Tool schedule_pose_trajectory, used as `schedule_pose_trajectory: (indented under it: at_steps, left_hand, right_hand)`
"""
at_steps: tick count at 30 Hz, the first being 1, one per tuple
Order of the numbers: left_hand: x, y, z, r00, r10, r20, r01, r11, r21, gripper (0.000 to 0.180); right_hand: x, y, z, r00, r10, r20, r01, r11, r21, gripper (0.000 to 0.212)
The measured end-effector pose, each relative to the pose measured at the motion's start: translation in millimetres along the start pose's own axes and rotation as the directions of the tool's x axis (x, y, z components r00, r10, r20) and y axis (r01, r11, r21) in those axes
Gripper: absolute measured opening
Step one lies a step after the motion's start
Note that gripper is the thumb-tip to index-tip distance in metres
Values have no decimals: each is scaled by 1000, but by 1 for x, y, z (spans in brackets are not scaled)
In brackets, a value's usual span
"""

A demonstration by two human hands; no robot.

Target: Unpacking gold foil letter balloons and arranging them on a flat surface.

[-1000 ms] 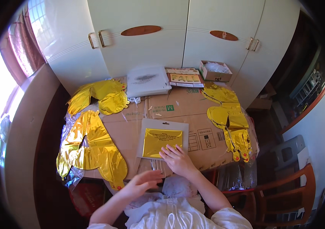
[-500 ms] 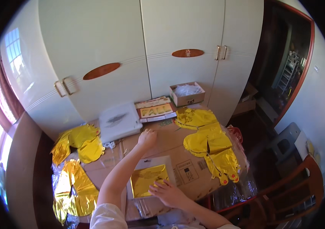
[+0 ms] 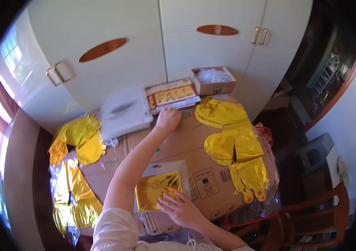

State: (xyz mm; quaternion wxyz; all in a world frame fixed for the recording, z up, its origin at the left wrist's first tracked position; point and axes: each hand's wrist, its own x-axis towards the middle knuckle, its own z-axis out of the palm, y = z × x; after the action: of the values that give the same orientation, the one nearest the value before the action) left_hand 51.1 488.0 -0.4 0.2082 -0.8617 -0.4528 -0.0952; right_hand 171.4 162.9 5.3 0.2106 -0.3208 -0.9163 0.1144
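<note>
My left hand (image 3: 169, 120) reaches across the table to the front edge of a stack of printed orange-and-cream cards (image 3: 172, 95). Its fingers bend down and away from me, and their tips are hidden, so I cannot tell whether they grip anything. Close to me lies a flat folded gold foil balloon (image 3: 155, 191) in a clear bag with a hang hole. My right hand (image 3: 181, 210) rests on the lower right part of this packet, fingers spread and flat, gripping nothing.
Gold foil balloons lie flat at the right (image 3: 236, 146) and left (image 3: 75, 196) of the cardboard-covered table (image 3: 178, 144). Behind are a white translucent packet stack (image 3: 125, 119) and an open box (image 3: 215, 85) of clear plastic, before white cupboards (image 3: 102, 25). A wooden chair (image 3: 332, 209) stands right.
My left hand has moved forward from the bare cardboard to the card stack's edge. My right hand stays on the gold packet. The view has tilted down slightly.
</note>
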Motion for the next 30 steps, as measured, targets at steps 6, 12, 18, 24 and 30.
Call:
schedule_pose_trajectory:
  at_steps: [6,12,18,24,30]
  left_hand:
    - [10,4,-13,992,-118,-46,112,988,-108,16]
    - [13,5,-9,996,-78,31,80,993,-88,17]
    - [12,-10,3,1000,-13,-12,12,997,-71,15]
    - [-8,-4,-12,996,16,86,-3,989,-150,16]
    - [-11,-8,-31,904,-35,426,223,889,-399,25]
  right_hand:
    - [4,-2,-5,998,6,-67,-5,1000,6,38]
    - [4,0,-3,993,56,-106,-42,991,128,48]
    - [3,-4,-6,988,77,-132,-50,979,197,55]
    - [10,14,-38,986,124,-111,-103,979,177,50]
    - [34,71,-27,941,237,-241,-227,972,68,28]
